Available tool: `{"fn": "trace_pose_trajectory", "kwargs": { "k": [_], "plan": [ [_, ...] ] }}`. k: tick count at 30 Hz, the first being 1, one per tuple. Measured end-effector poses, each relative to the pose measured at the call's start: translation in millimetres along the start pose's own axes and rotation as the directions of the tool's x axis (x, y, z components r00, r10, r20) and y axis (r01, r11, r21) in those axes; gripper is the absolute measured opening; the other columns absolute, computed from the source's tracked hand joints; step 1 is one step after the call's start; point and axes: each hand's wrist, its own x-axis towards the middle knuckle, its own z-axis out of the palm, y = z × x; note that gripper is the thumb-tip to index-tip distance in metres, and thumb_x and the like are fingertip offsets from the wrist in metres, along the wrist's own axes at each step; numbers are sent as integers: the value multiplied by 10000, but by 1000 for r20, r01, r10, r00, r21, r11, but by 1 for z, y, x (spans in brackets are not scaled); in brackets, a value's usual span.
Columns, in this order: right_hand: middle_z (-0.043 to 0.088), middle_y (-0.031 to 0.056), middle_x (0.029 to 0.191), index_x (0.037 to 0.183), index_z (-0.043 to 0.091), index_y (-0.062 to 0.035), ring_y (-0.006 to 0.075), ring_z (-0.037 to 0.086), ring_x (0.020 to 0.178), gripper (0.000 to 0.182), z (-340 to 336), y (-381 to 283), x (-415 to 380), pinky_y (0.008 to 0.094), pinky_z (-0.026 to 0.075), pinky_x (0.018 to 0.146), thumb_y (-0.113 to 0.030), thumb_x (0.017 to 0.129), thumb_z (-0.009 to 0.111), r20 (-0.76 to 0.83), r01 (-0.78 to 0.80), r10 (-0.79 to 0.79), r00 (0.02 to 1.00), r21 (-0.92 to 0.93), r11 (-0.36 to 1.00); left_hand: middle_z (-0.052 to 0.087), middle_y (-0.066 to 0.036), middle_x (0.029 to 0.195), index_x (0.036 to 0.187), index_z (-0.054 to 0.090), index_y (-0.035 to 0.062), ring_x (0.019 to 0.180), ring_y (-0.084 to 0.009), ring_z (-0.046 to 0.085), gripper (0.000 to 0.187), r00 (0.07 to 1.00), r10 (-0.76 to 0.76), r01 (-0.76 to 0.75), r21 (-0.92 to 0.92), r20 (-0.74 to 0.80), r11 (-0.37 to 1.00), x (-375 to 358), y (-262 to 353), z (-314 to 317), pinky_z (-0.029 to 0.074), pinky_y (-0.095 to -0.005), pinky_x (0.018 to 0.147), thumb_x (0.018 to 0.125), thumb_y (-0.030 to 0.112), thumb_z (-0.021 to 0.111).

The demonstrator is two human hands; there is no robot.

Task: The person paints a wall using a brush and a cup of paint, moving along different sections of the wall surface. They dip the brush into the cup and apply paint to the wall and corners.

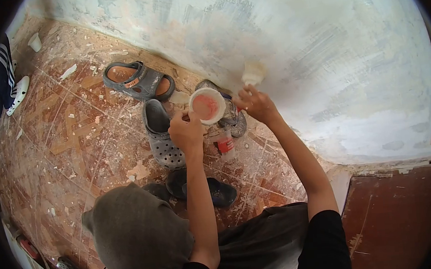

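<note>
My left hand (185, 129) grips the rim of a small white cup (207, 106) with reddish residue inside. To its right, my right hand (254, 102) is closed around the handle of a brush, whose pale bristles (254, 74) touch or nearly touch the whitish wall (309, 41). A clear plastic container with a red label (225, 145) stands on the floor just below the cup. Grey clogs (165, 151) lie beside my left hand, and another patterned pair of shoes (237, 125) is partly hidden behind the cup.
A grey and orange sandal (140, 82) lies near the wall's base. Dark slippers (222, 191) are near my knees. Debris litters the tiled floor (76, 160). Another person's leg and white shoe (18, 96) are at the far left, near a white cup (34, 42). A brown panel (394, 216) is at lower right.
</note>
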Motion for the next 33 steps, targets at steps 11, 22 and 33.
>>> {"fn": "trace_pose_trajectory", "kwargs": {
  "k": [11,22,33],
  "plan": [
    [571,-13,812,773,630,-195,210,548,814,298,-161,62,33,296,539,637,-1,547,631,-403,-253,208,891,-61,966,625,-113,686,765,632,22,641,-241,616,156,1000,25,-24,-7,17,1000,-11,2,14,466,-328,602,701,143,556],
    [521,-13,819,838,564,-232,176,522,886,186,-59,28,-43,241,517,611,-112,699,591,26,-168,167,986,44,985,621,-125,682,756,632,19,638,-240,614,146,998,60,-60,-15,18,998,-20,6,15,464,-318,604,698,134,563],
    [591,4,977,850,634,-213,249,550,980,364,-146,87,10,305,525,707,27,577,632,-505,-352,284,815,-43,935,621,-116,678,747,630,24,641,-235,615,143,997,63,-63,14,33,998,-23,5,22,462,-321,605,700,144,568]
  ]
}}
